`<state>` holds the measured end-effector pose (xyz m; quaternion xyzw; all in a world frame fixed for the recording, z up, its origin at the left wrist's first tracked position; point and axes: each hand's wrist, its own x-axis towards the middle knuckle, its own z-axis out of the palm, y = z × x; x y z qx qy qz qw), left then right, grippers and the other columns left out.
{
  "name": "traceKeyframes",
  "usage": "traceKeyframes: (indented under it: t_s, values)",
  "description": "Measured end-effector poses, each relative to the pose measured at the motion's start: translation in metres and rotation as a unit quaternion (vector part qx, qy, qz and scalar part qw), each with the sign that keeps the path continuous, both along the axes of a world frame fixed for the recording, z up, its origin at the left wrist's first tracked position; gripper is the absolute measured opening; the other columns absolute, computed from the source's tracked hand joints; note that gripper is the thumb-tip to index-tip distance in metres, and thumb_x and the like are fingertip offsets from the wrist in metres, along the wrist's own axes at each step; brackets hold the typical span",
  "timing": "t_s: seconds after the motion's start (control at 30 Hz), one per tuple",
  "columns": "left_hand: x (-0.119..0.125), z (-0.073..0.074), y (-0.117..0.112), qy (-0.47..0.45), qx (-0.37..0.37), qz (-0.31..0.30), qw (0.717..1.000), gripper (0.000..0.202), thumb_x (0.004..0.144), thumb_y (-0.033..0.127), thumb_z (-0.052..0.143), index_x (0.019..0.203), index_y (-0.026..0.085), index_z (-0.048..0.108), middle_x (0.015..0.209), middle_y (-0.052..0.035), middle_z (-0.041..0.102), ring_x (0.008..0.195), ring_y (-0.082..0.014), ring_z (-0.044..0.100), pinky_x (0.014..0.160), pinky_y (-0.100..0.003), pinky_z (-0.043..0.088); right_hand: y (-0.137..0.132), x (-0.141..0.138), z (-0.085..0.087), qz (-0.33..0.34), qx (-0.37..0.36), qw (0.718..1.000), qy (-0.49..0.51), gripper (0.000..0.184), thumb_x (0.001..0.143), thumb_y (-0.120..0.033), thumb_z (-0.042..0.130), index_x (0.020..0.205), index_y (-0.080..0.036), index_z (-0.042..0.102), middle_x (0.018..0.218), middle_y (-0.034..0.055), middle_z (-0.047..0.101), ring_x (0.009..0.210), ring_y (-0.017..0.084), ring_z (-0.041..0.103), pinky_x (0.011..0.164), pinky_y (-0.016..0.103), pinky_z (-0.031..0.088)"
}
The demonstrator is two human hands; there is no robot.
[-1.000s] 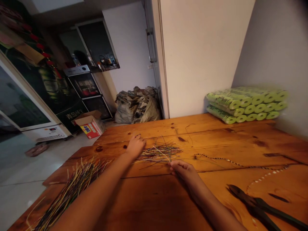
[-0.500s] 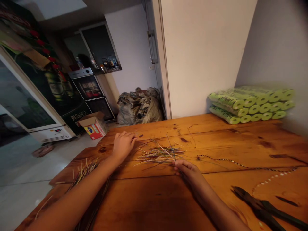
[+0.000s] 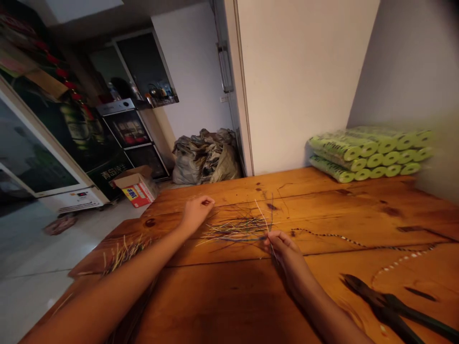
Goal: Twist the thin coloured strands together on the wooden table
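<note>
A small spread of thin coloured wires (image 3: 234, 228) lies on the wooden table (image 3: 322, 200) in front of me. My right hand (image 3: 285, 248) pinches a few of these wires at the pile's right end; two strands stick up from its fingers. My left hand (image 3: 195, 212) rests on the table at the pile's left end, fingers curled loosely, and I cannot make out anything in it. A bigger bundle of the same wires (image 3: 122, 251) lies at the near left, partly hidden by my left forearm.
Dark pliers (image 3: 387, 306) lie at the near right. A twisted wire strand (image 3: 358, 243) runs across the table to the right. Packed green rolls (image 3: 369, 153) sit at the back right against the wall. Beyond the table edge stand fridges, a cardboard box (image 3: 134, 188) and sacks.
My right hand has shifted slightly right and lifted a few wires upright. My left hand has drawn back from the pile to its left end.
</note>
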<state>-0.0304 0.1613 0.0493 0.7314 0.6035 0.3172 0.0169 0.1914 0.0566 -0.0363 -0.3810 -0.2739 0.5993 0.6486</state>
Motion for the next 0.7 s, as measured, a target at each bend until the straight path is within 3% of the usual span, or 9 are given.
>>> traceKeyframes:
  t_s: [0.17,0.33,0.47,0.53,0.57,0.6,0.63,0.7]
  values:
    - [-0.003,0.008,-0.001,0.073,0.056,-0.036,0.995,0.018,0.078,0.032,0.05,0.077,0.023,0.065,0.084,-0.0017,0.069,0.087,-0.0198,0.058,0.079,-0.031,0.04,-0.001,0.001,0.004,-0.012,0.008,1.0,-0.016,0.021,0.063,-0.038,0.069,0.06,-0.02,0.058,0.058,-0.0032,0.055,0.056,0.012,0.047,0.057,0.024,0.035]
    - [-0.013,0.026,0.002,0.084,0.142,-0.01,0.986,0.017,0.078,0.032,0.051,0.076,0.022,0.065,0.09,-0.0036,0.065,0.093,-0.0217,0.053,0.084,-0.036,0.036,0.0,0.001,0.001,-0.016,0.0,1.0,-0.021,0.021,0.065,-0.038,0.068,0.061,-0.02,0.058,0.058,-0.0035,0.054,0.054,0.011,0.045,0.055,0.023,0.034]
    - [-0.01,0.026,-0.012,-0.075,0.182,0.016,0.98,0.014,0.075,0.031,0.055,0.075,0.02,0.064,0.088,-0.0037,0.061,0.094,-0.0212,0.05,0.088,-0.035,0.034,0.001,0.0,0.0,-0.01,0.011,1.0,-0.016,0.02,0.066,-0.038,0.068,0.062,-0.021,0.058,0.059,-0.0038,0.055,0.056,0.011,0.046,0.057,0.022,0.034]
    - [0.006,0.013,-0.032,-0.228,0.097,-0.013,0.969,0.012,0.073,0.03,0.056,0.074,0.02,0.063,0.083,-0.0014,0.061,0.086,-0.018,0.053,0.082,-0.031,0.038,0.0,0.0,0.001,0.003,0.014,1.0,-0.017,0.02,0.066,-0.038,0.068,0.063,-0.021,0.059,0.06,-0.0032,0.057,0.057,0.011,0.048,0.058,0.023,0.036]
    - [0.017,0.004,-0.044,-0.34,0.023,-0.016,0.94,0.012,0.074,0.03,0.056,0.075,0.02,0.063,0.082,-0.0006,0.062,0.08,-0.0157,0.054,0.075,-0.027,0.04,0.0,0.0,0.001,0.014,0.016,1.0,-0.02,0.02,0.067,-0.039,0.068,0.063,-0.021,0.06,0.062,-0.0022,0.059,0.059,0.012,0.05,0.06,0.024,0.037]
    - [0.031,-0.008,-0.057,-0.447,-0.068,-0.01,0.892,0.012,0.073,0.03,0.058,0.076,0.02,0.063,0.08,0.0001,0.061,0.074,-0.0129,0.054,0.067,-0.023,0.041,0.0,0.0,0.002,0.025,0.021,0.999,-0.022,0.02,0.067,-0.039,0.068,0.065,-0.02,0.061,0.065,-0.0009,0.062,0.063,0.014,0.053,0.063,0.025,0.038]
    - [0.045,-0.019,-0.069,-0.534,-0.171,-0.006,0.828,0.014,0.071,0.029,0.061,0.081,0.02,0.064,0.077,0.0006,0.061,0.067,-0.0105,0.053,0.059,-0.02,0.04,-0.001,0.0,0.002,0.036,0.026,0.999,-0.023,0.02,0.068,-0.04,0.067,0.066,-0.02,0.063,0.068,0.0005,0.064,0.069,0.016,0.055,0.067,0.026,0.039]
    - [0.072,-0.039,-0.09,-0.661,-0.279,0.021,0.696,0.018,0.069,0.024,0.065,0.087,0.021,0.065,0.076,0.0026,0.06,0.058,-0.0052,0.051,0.05,-0.015,0.035,-0.001,0.001,0.002,0.05,0.029,0.998,-0.022,0.021,0.068,-0.04,0.067,0.071,-0.02,0.065,0.074,0.0023,0.067,0.08,0.019,0.058,0.073,0.028,0.039]
